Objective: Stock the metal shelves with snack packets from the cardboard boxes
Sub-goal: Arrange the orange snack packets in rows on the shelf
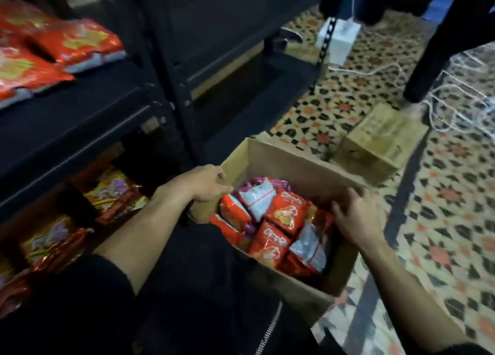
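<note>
Packets (284, 215): orange and white, heaped in your open box (294, 161) on the floor (442, 207), beside the shelves (80, 118).
Left fingers (223, 179): curled over the box's left rim, grasping it, likely to steady or drag it.
Right fingers (353, 193): draped across the right rim; blur hides any grip.
Shelves: some packets already stocked.

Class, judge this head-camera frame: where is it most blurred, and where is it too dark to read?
Head view: motion blur smears the orange packets on the upper shelf most; the black metal shelves sink into shadow, detail lost; the packets in the open cardboard box are soft, their print unreadable.
</note>
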`<state>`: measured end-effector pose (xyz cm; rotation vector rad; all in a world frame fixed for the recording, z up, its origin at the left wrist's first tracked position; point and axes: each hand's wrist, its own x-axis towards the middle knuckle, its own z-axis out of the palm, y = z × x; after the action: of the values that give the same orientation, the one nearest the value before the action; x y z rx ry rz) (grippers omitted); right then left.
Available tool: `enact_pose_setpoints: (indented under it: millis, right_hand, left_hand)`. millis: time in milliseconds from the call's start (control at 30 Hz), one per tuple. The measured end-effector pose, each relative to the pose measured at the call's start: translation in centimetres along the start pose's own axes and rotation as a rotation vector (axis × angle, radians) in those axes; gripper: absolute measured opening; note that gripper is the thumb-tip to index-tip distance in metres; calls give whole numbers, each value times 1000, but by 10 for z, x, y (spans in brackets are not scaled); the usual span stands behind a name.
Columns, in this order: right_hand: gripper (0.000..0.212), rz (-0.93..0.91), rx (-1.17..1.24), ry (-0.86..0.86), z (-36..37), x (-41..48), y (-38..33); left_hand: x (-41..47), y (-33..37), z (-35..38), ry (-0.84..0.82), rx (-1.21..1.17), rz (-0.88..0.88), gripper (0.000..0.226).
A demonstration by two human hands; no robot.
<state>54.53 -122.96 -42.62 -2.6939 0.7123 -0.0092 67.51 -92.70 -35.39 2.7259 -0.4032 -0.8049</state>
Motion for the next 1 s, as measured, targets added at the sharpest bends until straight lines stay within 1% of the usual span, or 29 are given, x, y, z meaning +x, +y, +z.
enact_pose_setpoints:
  millis: [33,167,233,333,433,500,567,667,800,900,1000]
  right_hand:
    - [34,23,-2,19,2,0,10]
    - [34,-2,34,26,14,2,24]
    - [37,7,29,-14,21,3,17]
    - [41,15,-140,-76,30,3,6]
    - [44,-45,-173,-188,44,4,-11]
    - [49,-80,-106,-313,56,14,-23]
    - [51,-58,26,-400,68,29,-32]
    - [48,-42,90,-438,84,51,-39]
    - [53,-24,70,-493,97,64,-43]
    - [55,-40,98,-478,96,62,-41]
    - [39,-78,220,-385,78,59,-41]
  left_hand:
    - [10,3,1,-5,15,-3,50]
    - [41,18,10,-25,37,4,49]
    - [51,22,18,-24,36,22,48]
    - [66,29,34,-71,43,58,42]
    - [78,27,47,-134,57,49,40]
    - [85,21,52,-148,41,39,39]
    - [89,15,57,-154,28,28,41]
    - [90,9,62,-161,46,4,41]
    - [93,9,67,-172,63,12,38]
    - [96,14,68,-174,47,17,34]
    - [99,19,71,-181,77,21,33]
